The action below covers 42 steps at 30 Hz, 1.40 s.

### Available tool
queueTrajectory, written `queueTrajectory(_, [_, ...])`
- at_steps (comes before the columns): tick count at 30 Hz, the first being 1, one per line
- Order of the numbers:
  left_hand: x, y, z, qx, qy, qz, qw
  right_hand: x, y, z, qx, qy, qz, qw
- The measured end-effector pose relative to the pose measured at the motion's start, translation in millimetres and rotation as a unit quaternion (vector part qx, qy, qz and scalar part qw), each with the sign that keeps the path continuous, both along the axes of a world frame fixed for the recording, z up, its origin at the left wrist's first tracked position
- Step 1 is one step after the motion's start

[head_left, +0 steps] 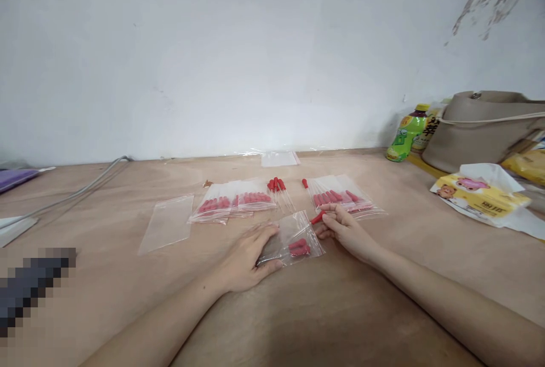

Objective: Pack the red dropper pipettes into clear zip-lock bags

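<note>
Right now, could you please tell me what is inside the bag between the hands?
Red dropper bulbs lie inside the bag; the left hand covers part of it, hiding what is there.

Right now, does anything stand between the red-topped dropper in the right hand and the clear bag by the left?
Nothing visible does: the dropper in the right hand overlaps the bag at its right side. The left hand sits opposite; the bulbs inside lie nearer the wearer than the stem.

Wall (pixel 238 60): softly lit, cool grey-white
Tabletop (pixel 106 276): moderately bright, broad soft shadow at bottom centre
Clear bag (pixel 279 245): small glare streaks
Tan handbag (pixel 477 134): stretched by wide-angle distortion, slightly soft
Lower left: coarse pixelated patch
</note>
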State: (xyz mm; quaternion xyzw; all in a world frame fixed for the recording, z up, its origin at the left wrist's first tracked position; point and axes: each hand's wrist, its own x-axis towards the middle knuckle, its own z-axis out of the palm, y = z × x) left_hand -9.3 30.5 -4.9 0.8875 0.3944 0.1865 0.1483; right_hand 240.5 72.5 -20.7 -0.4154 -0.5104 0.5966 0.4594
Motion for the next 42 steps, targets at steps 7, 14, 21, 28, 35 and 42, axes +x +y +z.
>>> queueTrajectory(7, [-0.2, -0.4, -0.5, 0.001, -0.005, -0.003, 1.000, 6.7, 1.7, 3.2, 0.059, -0.165, 0.103, 0.979])
queueTrajectory(14, [-0.1, -1.4, 1.0, 0.002, -0.003, 0.003, 1.000, 0.4, 11.8, -3.4, 0.124, -0.222, 0.035, 0.966])
queueTrajectory(21, [1.0, -0.8, 1.8, 0.003, -0.003, -0.001, 1.000, 6.3, 11.1, 1.5, 0.274, -0.310, 0.068, 0.908])
queueTrajectory(28, [1.0, -0.4, -1.0, 0.004, -0.003, -0.004, 1.000, -18.5, 6.1, 0.8, 0.196, -0.251, 0.081, 0.945])
queueTrajectory(35, [1.6, -1.3, 3.0, -0.001, -0.014, -0.007, 1.000, -3.9, 21.5, 9.9, 0.295, -0.357, 0.038, 0.886])
queueTrajectory(42, [2.5, -1.4, 5.3, -0.009, -0.016, -0.006, 1.000, -17.9, 85.3, 33.8, 0.213, -0.566, -0.111, 0.789])
